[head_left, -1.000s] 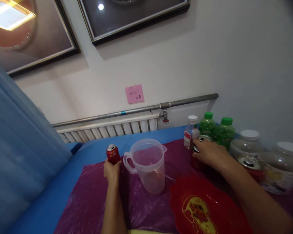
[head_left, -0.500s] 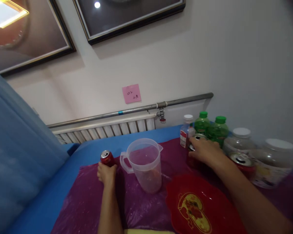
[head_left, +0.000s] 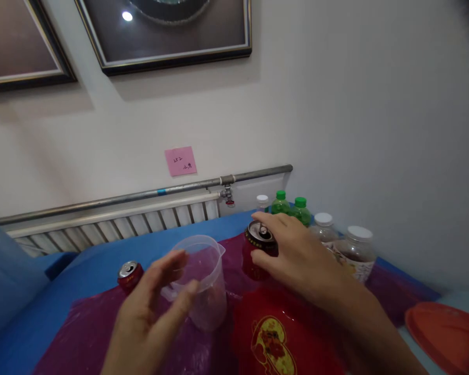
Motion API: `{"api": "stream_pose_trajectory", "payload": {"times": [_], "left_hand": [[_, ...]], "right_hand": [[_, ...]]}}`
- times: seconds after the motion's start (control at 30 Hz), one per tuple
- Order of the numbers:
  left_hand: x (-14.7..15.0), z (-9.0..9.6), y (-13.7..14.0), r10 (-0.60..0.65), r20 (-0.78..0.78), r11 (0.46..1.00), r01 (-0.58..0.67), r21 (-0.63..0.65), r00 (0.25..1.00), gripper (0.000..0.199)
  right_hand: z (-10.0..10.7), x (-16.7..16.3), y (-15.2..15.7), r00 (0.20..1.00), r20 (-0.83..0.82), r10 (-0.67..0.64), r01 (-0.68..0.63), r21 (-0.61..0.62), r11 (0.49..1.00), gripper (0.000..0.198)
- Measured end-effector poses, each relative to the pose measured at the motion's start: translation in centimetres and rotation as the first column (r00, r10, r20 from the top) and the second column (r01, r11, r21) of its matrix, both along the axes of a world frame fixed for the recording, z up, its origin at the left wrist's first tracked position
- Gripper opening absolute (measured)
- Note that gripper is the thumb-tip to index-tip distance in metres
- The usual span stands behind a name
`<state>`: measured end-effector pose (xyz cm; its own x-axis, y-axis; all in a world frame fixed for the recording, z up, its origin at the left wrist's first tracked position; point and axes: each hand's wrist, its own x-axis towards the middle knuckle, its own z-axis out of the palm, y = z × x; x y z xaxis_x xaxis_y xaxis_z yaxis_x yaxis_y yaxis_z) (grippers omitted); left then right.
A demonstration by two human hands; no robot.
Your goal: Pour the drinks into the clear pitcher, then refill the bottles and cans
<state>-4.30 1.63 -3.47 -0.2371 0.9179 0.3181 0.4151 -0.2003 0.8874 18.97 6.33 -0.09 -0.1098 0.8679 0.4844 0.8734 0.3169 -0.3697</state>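
In the head view, my only one, I have the right hand (head_left: 303,255) curved around the dark-topped can (head_left: 253,250), thumb across the front and index finger by the far side of the rim. I can't tell whether the fingers actually press on it. The can is on the purple sheet (head_left: 78,325) over the blue table (head_left: 97,260), just beyond the red tray (head_left: 300,330). It looks like thin metal: smooth, firm in a light pinch, likely to dent if I squeeze. The opening in its top is dark, so I can't judge whether it is full or light; I would take it by the mid-body, below the rim, and hold it level.

My left hand (head_left: 138,320) is open, thumb and fingers well apart, in front of the clear pitcher (head_left: 211,307); contact isn't clear from this angle. The pitcher stands upright between the hands, and I expect light, slightly springy plastic that could tip if knocked. Its handle (head_left: 168,295), partly covered by my fingers, is the surest hold; a squeeze near the rim would probably flex it. A smaller red can (head_left: 130,278) stands beyond my left hand, apart from it, and the lidded jars (head_left: 357,252) are past my right wrist.
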Motion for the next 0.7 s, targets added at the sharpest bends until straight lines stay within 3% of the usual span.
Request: {"api": "stream_pose_trajectory", "payload": {"times": [0.13, 0.23, 0.33, 0.57, 0.7], "left_hand": [[2.5, -0.4, 0.2, -0.146, -0.114, 0.989, 0.149, 0.023, 0.983, 0.064], [3.7, -1.0, 0.8, -0.246, -0.092, 0.968, 0.249, 0.023, 0.965, 0.081], [4.1, -1.4, 1.0, -0.322, -0.032, 0.947, 0.323, 0.006, 0.946, 0.081], [1.6, -0.9, 1.0, -0.309, 0.222, 0.947, 0.32, -0.018, 0.925, 0.069], [-1.4, -0.2, 1.2, -0.111, 0.258, 0.992, 0.124, -0.035, 0.96, 0.075]], "right_hand": [[0.4, -0.6, -2.0, 0.968, -0.208, 0.143, -0.114, 0.148, 0.982, 0.056], [0.4, -1.4, -2.9, 0.929, -0.286, 0.235, -0.186, 0.191, 0.964, 0.054], [0.2, -2.1, -3.5, 0.899, -0.331, 0.287, -0.217, 0.232, 0.948, 0.053], [-0.9, -2.9, -3.4, 0.843, -0.403, 0.356, -0.269, 0.258, 0.928, 0.054], [-1.3, -2.7, -2.9, 0.85, -0.377, 0.368, -0.274, 0.281, 0.92, 0.057]]}}
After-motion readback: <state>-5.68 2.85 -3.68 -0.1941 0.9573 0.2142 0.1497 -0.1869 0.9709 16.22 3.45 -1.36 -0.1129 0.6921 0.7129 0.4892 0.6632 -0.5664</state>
